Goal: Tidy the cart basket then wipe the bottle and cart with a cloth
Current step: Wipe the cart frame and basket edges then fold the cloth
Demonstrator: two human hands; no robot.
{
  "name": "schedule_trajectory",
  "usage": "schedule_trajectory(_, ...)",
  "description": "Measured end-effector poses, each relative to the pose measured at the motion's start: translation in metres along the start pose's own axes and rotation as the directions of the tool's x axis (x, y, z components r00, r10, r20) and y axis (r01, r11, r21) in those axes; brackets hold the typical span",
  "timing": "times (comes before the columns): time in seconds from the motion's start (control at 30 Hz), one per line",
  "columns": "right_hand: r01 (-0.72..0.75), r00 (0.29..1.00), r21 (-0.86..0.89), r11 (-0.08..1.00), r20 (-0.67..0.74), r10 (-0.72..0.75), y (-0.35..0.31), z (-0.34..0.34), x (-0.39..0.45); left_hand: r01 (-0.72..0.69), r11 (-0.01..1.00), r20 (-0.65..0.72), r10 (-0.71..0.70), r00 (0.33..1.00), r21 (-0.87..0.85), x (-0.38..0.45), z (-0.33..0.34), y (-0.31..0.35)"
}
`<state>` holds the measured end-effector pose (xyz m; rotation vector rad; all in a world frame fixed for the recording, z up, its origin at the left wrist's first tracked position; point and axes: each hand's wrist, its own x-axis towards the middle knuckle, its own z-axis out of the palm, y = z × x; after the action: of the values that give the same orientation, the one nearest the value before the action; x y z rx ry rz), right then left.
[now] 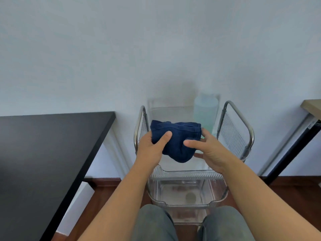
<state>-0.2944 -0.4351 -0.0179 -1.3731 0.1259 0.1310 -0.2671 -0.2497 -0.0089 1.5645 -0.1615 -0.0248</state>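
Note:
A dark blue cloth (177, 136), bunched up, hangs above the top basket of a clear plastic cart (187, 173) with chrome side handles. My left hand (152, 145) grips the cloth's left side, thumb on top. On the cloth's right side, my right hand (206, 148) holds it with thumb over the front and fingers behind. A translucent pale green bottle (205, 112) stands upright in the basket's far right corner, apart from both hands.
A black table (45, 153) fills the left. A light wooden tabletop on a black leg (311, 106) stands at the right. The cart's lower clear tier (187, 197) sits just beyond my knees. A white wall lies behind; the floor is dark wood.

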Motion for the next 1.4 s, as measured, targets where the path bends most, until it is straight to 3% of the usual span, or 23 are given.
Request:
schedule_trajectory(0.13, 0.017, 0.999, -0.009, 1.000, -0.049, -0.017, -0.006, -0.005, 0.002, -0.111, 0.973, 0.171, 0.077, 0.982, 0.202, 0.004, -0.004, 0.018)
schedule_trajectory(0.23, 0.077, 0.995, -0.036, 0.996, -0.056, -0.079, -0.013, -0.009, 0.005, -0.126, 0.952, 0.203, 0.069, 0.977, 0.281, 0.011, -0.010, 0.027)
schedule_trajectory(0.37, 0.156, 0.988, -0.041, 0.987, 0.015, -0.155, -0.028, -0.008, -0.002, -0.052, 0.991, 0.133, 0.035, 0.991, 0.121, 0.010, -0.026, 0.030)
schedule_trajectory(0.5, 0.202, 0.974, -0.063, 0.977, 0.119, -0.194, -0.042, 0.009, -0.008, -0.025, 0.995, 0.152, 0.040, 0.987, -0.100, -0.006, -0.045, 0.038)
schedule_trajectory(0.7, 0.194, 0.923, -0.078, 0.978, 0.353, -0.155, -0.050, 0.077, -0.009, -0.008, 0.989, 0.089, 0.022, 0.996, -0.151, -0.042, -0.117, 0.057)
schedule_trajectory(0.8, 0.132, 0.889, -0.059, 0.989, 0.449, -0.092, -0.039, 0.129, -0.011, 0.022, 0.999, -0.010, -0.023, 1.000, -0.046, -0.062, -0.170, 0.064)
schedule_trajectory(0.9, 0.142, 0.865, -0.150, 0.978, 0.499, -0.049, -0.020, 0.184, -0.012, 0.078, 0.982, -0.108, -0.060, 0.992, 0.175, -0.080, -0.227, 0.065)
schedule_trajectory(1.07, 0.187, 0.908, -0.234, 0.954, 0.413, -0.076, -0.004, 0.260, 0.004, 0.104, 0.896, -0.310, 0.039, 0.950, 0.432, -0.083, -0.300, 0.078)
schedule_trajectory(1.13, 0.288, 0.920, -0.304, 0.908, 0.351, -0.174, 0.001, 0.287, 0.006, 0.111, 0.854, -0.358, 0.093, 0.929, 0.509, -0.082, -0.319, 0.086)
schedule_trajectory(1.23, 0.477, 0.867, -0.437, 0.763, 0.375, -0.327, 0.014, 0.315, -0.007, 0.124, 0.796, -0.388, 0.147, 0.910, 0.593, -0.094, -0.339, 0.091)
schedule_trajectory(1.4, 0.603, 0.782, -0.489, 0.630, 0.518, -0.346, 0.060, 0.332, -0.043, 0.217, 0.636, -0.352, 0.093, 0.931, 0.740, -0.157, -0.365, 0.061)
